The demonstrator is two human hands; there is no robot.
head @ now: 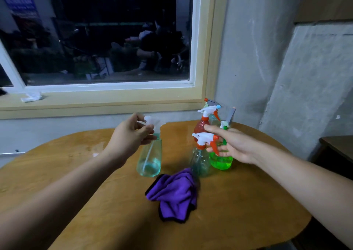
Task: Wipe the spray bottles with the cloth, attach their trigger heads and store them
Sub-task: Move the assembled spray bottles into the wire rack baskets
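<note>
We see two arms, bare along their whole visible length, from the frame's edge to the fingertips. The left hand (133,133) and the right hand (235,146) are uncovered too. The forearms look smooth and slim; the fingers are too blurred for us to tell nails.

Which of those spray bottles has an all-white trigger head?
The teal bottle, standing alone left of the cluster; the left hand holds its white head. The other heads show orange, green or grey.
</note>
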